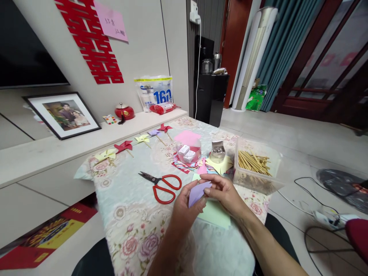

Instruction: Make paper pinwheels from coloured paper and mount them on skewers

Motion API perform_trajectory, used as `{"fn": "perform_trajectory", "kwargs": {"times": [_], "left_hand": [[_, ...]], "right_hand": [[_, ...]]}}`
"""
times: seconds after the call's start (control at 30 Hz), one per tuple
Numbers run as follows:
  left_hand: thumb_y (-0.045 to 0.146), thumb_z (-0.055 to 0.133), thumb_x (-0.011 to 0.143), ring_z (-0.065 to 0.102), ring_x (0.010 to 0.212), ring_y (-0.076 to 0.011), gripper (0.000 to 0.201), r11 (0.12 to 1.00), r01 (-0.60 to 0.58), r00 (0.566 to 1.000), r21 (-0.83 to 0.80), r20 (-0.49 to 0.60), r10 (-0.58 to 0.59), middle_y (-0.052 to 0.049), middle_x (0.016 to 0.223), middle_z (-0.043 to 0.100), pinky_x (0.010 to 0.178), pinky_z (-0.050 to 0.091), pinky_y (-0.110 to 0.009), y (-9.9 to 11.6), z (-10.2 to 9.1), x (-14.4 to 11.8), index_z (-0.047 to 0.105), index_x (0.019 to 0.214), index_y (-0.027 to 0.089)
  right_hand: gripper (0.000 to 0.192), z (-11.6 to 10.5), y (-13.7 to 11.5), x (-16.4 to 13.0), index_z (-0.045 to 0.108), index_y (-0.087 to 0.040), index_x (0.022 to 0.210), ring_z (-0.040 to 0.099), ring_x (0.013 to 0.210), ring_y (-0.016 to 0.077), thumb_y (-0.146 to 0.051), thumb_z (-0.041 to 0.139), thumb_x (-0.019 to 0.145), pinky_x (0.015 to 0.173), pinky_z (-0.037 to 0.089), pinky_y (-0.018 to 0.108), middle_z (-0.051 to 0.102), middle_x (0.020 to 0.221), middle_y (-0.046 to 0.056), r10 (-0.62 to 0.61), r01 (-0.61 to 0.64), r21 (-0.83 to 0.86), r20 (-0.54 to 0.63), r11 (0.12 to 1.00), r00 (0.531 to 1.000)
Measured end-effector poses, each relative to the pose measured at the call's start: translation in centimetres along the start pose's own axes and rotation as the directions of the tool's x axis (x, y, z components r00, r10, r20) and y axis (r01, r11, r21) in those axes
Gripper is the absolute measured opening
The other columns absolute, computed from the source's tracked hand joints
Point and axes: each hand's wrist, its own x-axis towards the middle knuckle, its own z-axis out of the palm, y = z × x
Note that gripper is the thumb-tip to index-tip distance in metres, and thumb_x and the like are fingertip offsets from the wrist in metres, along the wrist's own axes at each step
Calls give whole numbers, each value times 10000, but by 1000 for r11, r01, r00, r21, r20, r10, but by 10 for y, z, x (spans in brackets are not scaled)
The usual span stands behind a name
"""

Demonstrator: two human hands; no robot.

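A small piece of purple paper (pixel 197 194) is held between both hands above the table. My left hand (pixel 186 203) is closed around its lower left side, with the thumb on its face. My right hand (pixel 220 188) pinches its right edge between thumb and fingers. Beneath the hands lie light green paper sheets (pixel 215 215), partly hidden by them. To the left rest scissors (pixel 161 184) with red handles, their blades spread a little. Finished paper pinwheels on sticks, among them a red pinwheel (pixel 123 146) and a yellow pinwheel (pixel 105 154), lie along the table's far left edge.
A clear plastic box (pixel 255 180) of thin wooden sticks stands at the right. Behind the hands are a box of small metal pins (pixel 217 148), a round clear container (pixel 188 151) and coloured paper. A floral cloth (pixel 129 214) covers the table, which adjoins a white cabinet (pixel 69 149).
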Motion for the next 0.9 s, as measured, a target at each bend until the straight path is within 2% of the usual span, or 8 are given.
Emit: {"fn": "perform_trajectory", "kwargs": {"times": [0.17,0.3,0.4,0.57,0.67,0.73,0.83,0.9], "left_hand": [[350,785,704,611,565,-151,658,999,18,1000,28,-17,-18,-81,795,735,541,463,-272,-5,-3,1,616,1282,85],[359,752,725,600,575,-164,688,999,36,999,2,0,-36,-45,661,693,548,447,-274,-4,-5,2,591,1326,65],[325,729,734,611,598,-170,673,998,58,998,-25,24,-58,-43,658,694,561,456,-275,0,-5,0,581,1340,74],[341,745,728,688,642,-196,523,994,112,993,-15,-35,-113,-102,879,758,567,504,-290,7,-4,-2,674,1196,121],[393,727,760,685,583,-185,473,992,121,989,21,-85,-118,-83,802,755,540,517,-280,8,-4,-1,684,1135,107],[419,698,786,673,547,-174,423,992,112,990,51,-96,-107,-77,765,755,523,522,-271,9,-4,-1,693,1068,104],[437,664,816,642,503,-152,361,992,102,991,76,-97,-94,-55,669,738,501,511,-242,9,-5,0,701,965,111],[441,668,814,619,475,-140,349,993,95,990,64,-111,-88,-37,616,721,490,495,-226,10,-5,0,707,946,120]], "right_hand": [[455,2,-2,0,729,-218,1102,679,759,135,-222,859,667,724,531,284,739,1024,36,-19,18,53,20,998,1000],[463,1,0,0,721,-221,1116,656,722,121,-192,831,666,689,513,271,733,1042,41,-20,20,2,8,1000,1000],[477,0,2,1,707,-223,1137,639,716,119,-181,797,671,688,515,283,713,1058,43,-26,26,-30,1,999,1000],[486,1,4,1,697,-223,1160,623,735,132,-179,753,679,686,513,289,689,1040,35,-47,44,-101,-26,994,999],[487,2,3,0,696,-224,1164,606,726,128,-177,751,683,665,492,274,693,1043,31,-59,55,-135,-23,989,998],[476,2,4,0,693,-218,1167,592,687,118,-192,762,696,650,475,266,701,975,17,-56,56,-133,-1,990,998],[475,0,5,0,682,-213,1179,598,671,121,-230,790,717,664,467,269,705,885,-2,-53,57,-94,45,994,998],[481,0,5,0,681,-220,1182,624,717,134,-246,812,720,694,473,275,713,900,1,-59,62,-51,68,997,996]]}}
